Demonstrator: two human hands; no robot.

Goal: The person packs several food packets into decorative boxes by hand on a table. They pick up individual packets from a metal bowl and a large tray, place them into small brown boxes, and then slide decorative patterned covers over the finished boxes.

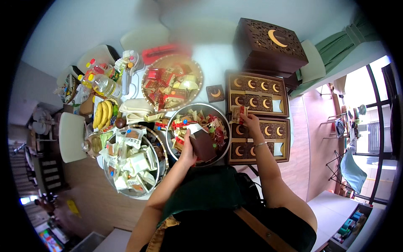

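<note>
My left hand (189,150) grips a small dark brown box (204,145) over a round metal bowl (227,148). A white inner surface shows at the box's upper end. Wrapped snacks in red and cream packets (185,121) fill the bowl. My right hand (251,123) pinches a wrapped snack with red print (239,114), just above the edges of two gift boxes. The upper gift box (286,94) and the lower gift box (287,141) hold rows of small brown boxes with gold crescents. Each has one pale, unfilled slot at its right.
A crescent box (215,93) lies near a woven basket of packets (144,91). Left are a bowl of white packets (108,181), bananas (103,114), oil bottles (105,85) and folded cloth (135,108). Stacked large brown gift boxes (267,47) stand at the back right.
</note>
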